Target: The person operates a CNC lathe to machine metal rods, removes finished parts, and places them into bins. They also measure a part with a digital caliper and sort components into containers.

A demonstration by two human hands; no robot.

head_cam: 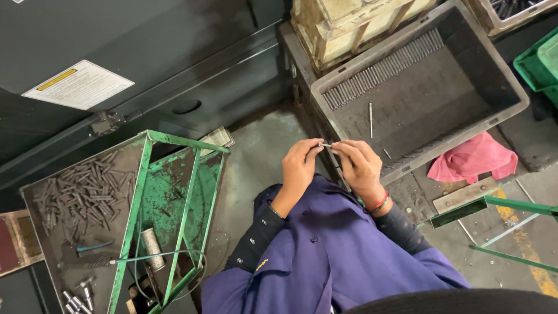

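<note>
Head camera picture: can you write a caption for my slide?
Both hands, left hand and right hand, pinch a small metal pin beside a grey crate lined with pins.

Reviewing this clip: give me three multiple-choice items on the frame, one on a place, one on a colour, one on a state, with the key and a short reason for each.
1. Where does the neat row of metal pins lie?
A. along the far wall inside the grey crate
B. on the pink cloth
C. on the person's lap

2. What colour is the cloth beside the crate?
A. green
B. pink
C. white

3. How is the small metal pin held?
A. in the left hand alone
B. lying loose on the floor
C. between the fingertips of the left hand and the right hand

Key: 1 A, the pins line the crate's far inner wall; 2 B, the crumpled cloth is pink; 3 C, both hands pinch the pin at its ends above the lap.
</note>
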